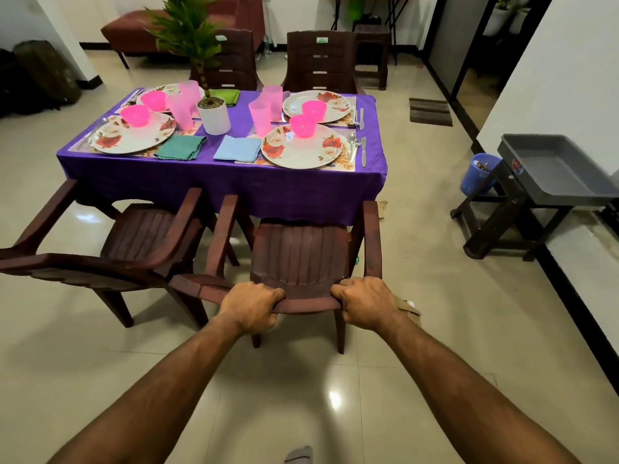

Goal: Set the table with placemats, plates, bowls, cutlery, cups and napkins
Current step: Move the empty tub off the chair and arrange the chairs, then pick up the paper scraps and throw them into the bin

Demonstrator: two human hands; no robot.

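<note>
The table (221,182) is covered by a purple tablecloth and is laid with four floral plates, each on a placemat. At the near right corner a plate (303,147) carries a pink bowl (302,126), with a spoon, fork and knife (363,151) laid along the right edge and a light blue napkin (237,148) to its left. At the near left corner a second plate (134,132) holds another pink bowl (135,115), and a teal napkin (181,147) is set beside it. Pink cups (259,118) are grouped near the middle, around a potted plant (213,115) in a white pot. A green napkin (223,97) lies near the far edge.

The top rail of a brown plastic chair (301,256) at the near edge is gripped by both hands: the left hand (249,306) and the right hand (366,301) are curled tightly round it. A second chair (134,236) stands just beside it, to the left. A grey tray (549,169) rests on a stool by the right wall.
</note>
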